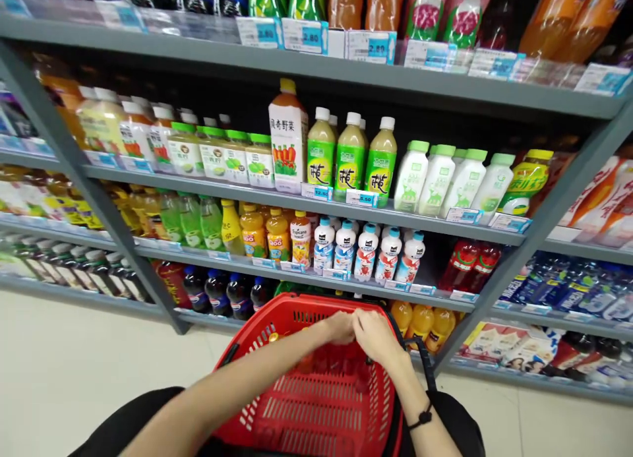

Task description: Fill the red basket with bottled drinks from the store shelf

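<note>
- Judging by the pose, the step in hand is handling at the red basket (316,301); a next move calls for keeping both hands steady over it.
- The left hand (339,327) and right hand (372,333) meet, fingers curled closed; whether they grip anything is hidden.
- The basket lies beneath them, its far rim near their knuckles.

Both bare forearms reach forward, angling inward; left hand (340,328) and right hand (372,333) meet knuckle to knuckle, fingers curled, a dark bracelet (424,416) circling the right wrist (415,397).
</note>
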Demonstrator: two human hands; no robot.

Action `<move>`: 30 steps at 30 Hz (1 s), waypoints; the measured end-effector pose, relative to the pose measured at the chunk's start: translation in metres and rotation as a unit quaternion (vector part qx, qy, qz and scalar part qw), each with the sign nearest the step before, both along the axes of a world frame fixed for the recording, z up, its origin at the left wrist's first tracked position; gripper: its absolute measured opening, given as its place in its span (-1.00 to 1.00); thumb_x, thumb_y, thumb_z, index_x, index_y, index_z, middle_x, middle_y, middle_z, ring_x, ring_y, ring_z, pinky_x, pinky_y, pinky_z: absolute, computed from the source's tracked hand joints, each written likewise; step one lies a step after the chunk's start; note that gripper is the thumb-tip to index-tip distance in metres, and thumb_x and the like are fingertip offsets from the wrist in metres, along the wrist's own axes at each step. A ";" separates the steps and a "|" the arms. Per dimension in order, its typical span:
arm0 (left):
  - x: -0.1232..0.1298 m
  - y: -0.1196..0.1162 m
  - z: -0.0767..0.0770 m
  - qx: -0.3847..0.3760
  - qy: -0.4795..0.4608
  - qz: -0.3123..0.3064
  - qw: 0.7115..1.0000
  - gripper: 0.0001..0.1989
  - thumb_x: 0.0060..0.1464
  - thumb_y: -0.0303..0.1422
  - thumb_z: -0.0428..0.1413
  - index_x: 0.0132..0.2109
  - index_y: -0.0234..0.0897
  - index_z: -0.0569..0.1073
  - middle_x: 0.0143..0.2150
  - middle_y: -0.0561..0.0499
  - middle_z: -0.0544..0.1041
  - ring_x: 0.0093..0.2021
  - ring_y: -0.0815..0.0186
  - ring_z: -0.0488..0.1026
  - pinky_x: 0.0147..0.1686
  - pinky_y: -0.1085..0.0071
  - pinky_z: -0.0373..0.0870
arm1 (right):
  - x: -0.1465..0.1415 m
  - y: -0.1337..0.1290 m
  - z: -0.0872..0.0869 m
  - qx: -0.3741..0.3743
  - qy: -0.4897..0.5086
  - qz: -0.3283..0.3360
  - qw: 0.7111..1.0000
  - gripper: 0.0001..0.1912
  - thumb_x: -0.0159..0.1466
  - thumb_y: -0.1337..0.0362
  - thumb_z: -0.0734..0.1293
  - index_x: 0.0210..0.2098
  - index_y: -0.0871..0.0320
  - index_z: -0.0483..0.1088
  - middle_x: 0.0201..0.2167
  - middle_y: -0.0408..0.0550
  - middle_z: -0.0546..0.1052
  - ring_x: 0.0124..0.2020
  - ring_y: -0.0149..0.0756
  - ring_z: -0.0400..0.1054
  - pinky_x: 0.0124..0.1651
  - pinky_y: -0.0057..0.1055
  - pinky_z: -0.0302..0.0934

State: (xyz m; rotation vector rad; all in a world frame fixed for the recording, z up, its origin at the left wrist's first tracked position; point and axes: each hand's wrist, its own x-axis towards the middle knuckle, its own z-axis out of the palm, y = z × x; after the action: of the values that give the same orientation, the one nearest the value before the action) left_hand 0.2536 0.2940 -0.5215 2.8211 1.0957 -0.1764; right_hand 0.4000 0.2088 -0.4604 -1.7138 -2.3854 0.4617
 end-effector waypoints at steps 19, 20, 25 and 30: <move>-0.183 -0.026 0.031 -0.001 -0.047 0.178 0.983 -0.68 0.24 -0.46 -0.04 -0.16 -0.40 0.63 -0.07 -0.36 0.65 -0.02 -0.06 0.64 0.02 0.16 0.50 | 0.038 0.051 0.188 0.405 0.236 -0.101 0.878 -0.65 0.40 0.15 0.13 -0.14 0.21 0.46 -0.34 -0.01 0.56 -0.31 -0.24 0.47 -0.10 -0.35 0.34; -0.183 -0.028 0.032 -0.007 -0.043 0.177 0.983 -0.70 0.22 -0.47 -0.02 -0.17 -0.41 0.63 -0.08 -0.36 0.65 -0.02 -0.07 0.64 0.03 0.16 0.51 | 0.040 0.056 0.222 0.441 0.234 -0.098 0.861 -0.67 0.39 0.17 0.15 -0.12 0.22 0.46 -0.30 0.01 0.56 -0.26 -0.23 0.47 -0.07 -0.34 0.34; -0.178 -0.034 0.039 -0.018 -0.045 0.188 0.981 -0.66 0.24 -0.43 -0.03 -0.07 -0.46 0.62 -0.01 -0.43 0.63 0.06 -0.13 0.62 0.06 0.10 0.51 | 0.048 0.082 0.392 0.615 0.176 -0.118 0.759 -0.69 0.35 0.38 0.25 0.05 0.28 0.45 -0.12 0.07 0.56 -0.17 -0.30 0.46 0.01 -0.36 0.30; -0.174 -0.031 0.046 -0.046 -0.043 0.203 0.977 -0.68 0.22 -0.46 -0.03 -0.19 -0.45 0.62 -0.16 -0.39 0.67 -0.05 -0.10 0.66 -0.01 0.14 0.54 | 0.063 0.119 0.499 0.617 0.142 -0.257 0.730 -0.51 0.32 0.40 0.36 0.18 0.58 0.31 -0.07 0.39 0.54 -0.20 -0.35 0.39 -0.03 -0.30 0.24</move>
State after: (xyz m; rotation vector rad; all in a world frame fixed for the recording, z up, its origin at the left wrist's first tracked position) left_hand 0.0796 0.2631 -0.4755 2.4342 1.5622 -0.0655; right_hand 0.4627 0.3275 0.0383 -1.2939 -1.2195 -0.7520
